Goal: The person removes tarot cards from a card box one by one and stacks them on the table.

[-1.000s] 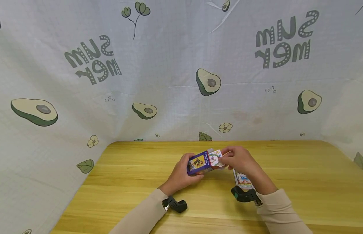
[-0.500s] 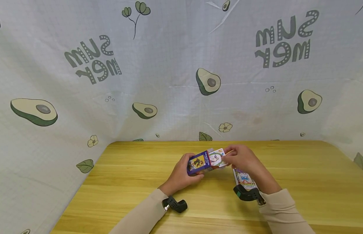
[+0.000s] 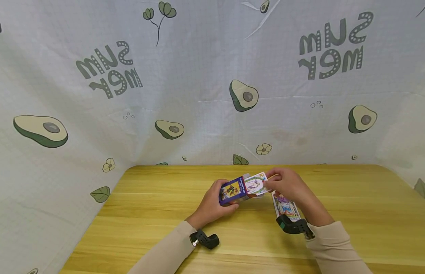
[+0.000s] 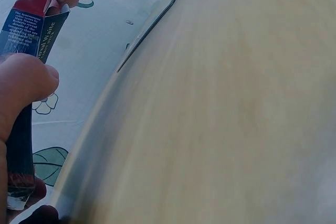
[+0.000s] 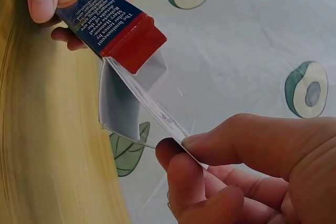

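My left hand [image 3: 210, 203] grips a blue tarot card box [image 3: 231, 191], tilted, its open end toward the right. A few tarot cards [image 3: 255, 185], white-bordered, stick partway out of that end. Their outer edge is pinched between thumb and fingers of my right hand [image 3: 287, 185]. In the right wrist view the cards [image 5: 157, 111] appear edge-on as a thin stack, beside the box's red inner part [image 5: 137, 45] and a raised white flap [image 5: 119, 100]. The left wrist view has my thumb [image 4: 31, 77] across the box's narrow printed side [image 4: 21, 32].
More tarot cards [image 3: 286, 207] lie face up on the wooden table [image 3: 147, 213], under my right forearm and partly covered by the black wrist camera [image 3: 291, 225]. A white cloth [image 3: 205, 76] printed with avocados hangs behind the table.
My right hand has moved to the right and slightly up, sliding the pinched cards further out of the box. More of the cards on the table shows. The left hand holds still.
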The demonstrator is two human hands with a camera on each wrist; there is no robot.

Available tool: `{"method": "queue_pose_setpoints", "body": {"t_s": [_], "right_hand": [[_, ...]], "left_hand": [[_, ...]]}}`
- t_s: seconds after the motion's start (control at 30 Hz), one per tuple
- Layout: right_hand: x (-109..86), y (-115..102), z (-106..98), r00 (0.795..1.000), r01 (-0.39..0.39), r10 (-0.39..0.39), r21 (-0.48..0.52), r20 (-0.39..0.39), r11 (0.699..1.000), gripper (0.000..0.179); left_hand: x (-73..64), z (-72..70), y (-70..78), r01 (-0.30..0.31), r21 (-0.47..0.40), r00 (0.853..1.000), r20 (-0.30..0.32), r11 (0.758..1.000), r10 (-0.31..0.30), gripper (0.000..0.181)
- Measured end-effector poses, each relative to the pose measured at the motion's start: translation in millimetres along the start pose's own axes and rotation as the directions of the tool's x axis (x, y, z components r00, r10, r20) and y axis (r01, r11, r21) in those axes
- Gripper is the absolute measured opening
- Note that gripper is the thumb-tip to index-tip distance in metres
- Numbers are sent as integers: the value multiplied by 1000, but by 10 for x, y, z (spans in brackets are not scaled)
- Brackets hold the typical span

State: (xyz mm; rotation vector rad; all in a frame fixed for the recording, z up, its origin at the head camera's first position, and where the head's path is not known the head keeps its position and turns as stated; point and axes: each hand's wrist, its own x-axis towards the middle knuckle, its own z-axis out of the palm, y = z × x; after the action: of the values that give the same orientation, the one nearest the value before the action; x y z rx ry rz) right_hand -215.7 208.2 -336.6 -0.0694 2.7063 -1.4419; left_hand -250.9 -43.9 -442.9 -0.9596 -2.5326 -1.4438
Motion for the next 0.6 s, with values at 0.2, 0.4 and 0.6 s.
{"method": "queue_pose_setpoints", "body": {"t_s": [0.2,0.4,0.6], "right_hand": [[10,28,-41,1000,1,-1,10,4,1000,35],[20,39,-70,1000,-10,10,2,-3,1000,33],[17,41,-98,1000,-27,27,7,0,1000,33]], "left_hand": [[1,0,0,-3,0,1000,-6,1000,3,74],[7,-1,0,1,3,1000,-10,1000,-1,74],[13,-6,4,1,-2,1000,-6,1000,-1,73]]}}
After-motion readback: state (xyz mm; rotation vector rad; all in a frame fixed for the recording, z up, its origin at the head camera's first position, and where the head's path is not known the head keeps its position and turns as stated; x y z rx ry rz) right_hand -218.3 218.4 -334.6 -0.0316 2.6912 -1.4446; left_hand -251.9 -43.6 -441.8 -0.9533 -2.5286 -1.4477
